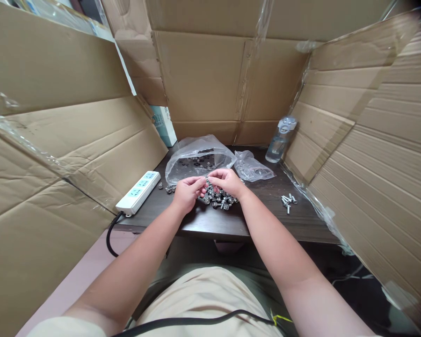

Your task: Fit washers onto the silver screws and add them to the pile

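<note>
Dark tabletop [214, 228] carries a pile of metal fasteners [225, 202] near its front edge. Left hand [188, 194] and right hand [228, 181] meet over it, fingertips pinching a small metal piece [207, 179], mostly hidden. Beyond: open plastic bag [210, 142], then cardboard wall [203, 79].

- No word, brand, number or sign can be read anywhere in the frame.
- The blue-and-white box [164, 125], left of the frame's centre, bears faint print, too small and blurred to make out.
</note>
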`<move>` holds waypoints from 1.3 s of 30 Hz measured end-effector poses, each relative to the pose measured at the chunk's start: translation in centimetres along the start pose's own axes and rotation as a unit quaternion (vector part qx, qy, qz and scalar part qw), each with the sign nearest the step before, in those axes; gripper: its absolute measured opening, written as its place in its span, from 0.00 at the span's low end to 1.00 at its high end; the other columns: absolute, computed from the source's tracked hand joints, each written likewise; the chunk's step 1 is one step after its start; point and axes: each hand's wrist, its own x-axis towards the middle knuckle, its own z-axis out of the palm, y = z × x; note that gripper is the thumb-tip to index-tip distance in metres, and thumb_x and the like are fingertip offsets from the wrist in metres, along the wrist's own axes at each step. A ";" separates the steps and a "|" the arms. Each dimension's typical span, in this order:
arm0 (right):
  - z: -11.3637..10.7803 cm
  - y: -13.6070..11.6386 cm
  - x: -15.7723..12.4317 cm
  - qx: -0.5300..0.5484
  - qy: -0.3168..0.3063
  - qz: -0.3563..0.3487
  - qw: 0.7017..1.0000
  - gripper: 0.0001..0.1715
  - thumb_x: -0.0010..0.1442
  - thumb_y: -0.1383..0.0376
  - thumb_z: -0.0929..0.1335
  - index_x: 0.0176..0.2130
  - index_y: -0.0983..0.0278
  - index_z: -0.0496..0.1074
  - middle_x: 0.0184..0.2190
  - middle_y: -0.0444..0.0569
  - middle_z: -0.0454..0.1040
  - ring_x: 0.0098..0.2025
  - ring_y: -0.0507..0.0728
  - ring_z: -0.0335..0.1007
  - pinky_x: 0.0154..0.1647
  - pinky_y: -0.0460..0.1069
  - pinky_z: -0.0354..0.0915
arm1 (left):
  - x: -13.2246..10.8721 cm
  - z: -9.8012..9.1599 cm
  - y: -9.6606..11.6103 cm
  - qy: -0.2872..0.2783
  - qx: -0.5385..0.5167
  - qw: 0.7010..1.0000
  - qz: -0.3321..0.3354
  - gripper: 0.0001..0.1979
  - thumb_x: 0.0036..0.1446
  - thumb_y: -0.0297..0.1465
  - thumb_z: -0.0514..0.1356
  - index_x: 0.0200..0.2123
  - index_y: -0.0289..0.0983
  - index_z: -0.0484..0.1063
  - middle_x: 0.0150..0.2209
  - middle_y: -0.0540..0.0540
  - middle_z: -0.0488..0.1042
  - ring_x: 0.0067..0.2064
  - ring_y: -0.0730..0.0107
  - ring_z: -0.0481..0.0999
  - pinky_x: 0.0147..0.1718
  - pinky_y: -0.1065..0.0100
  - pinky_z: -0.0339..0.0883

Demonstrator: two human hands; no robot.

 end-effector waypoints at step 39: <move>-0.1 0.0 0.1 -0.055 0.023 -0.021 0.998 0.17 0.53 0.55 0.71 0.31 0.69 0.74 0.17 0.40 0.63 0.20 0.47 0.54 0.22 0.45 0.53 | 0.0 0.0 -0.1 0.005 0.011 1.000 0.000 0.17 0.39 0.37 0.74 0.30 0.31 0.79 0.23 0.46 0.75 0.21 0.76 0.70 0.19 0.73 0.61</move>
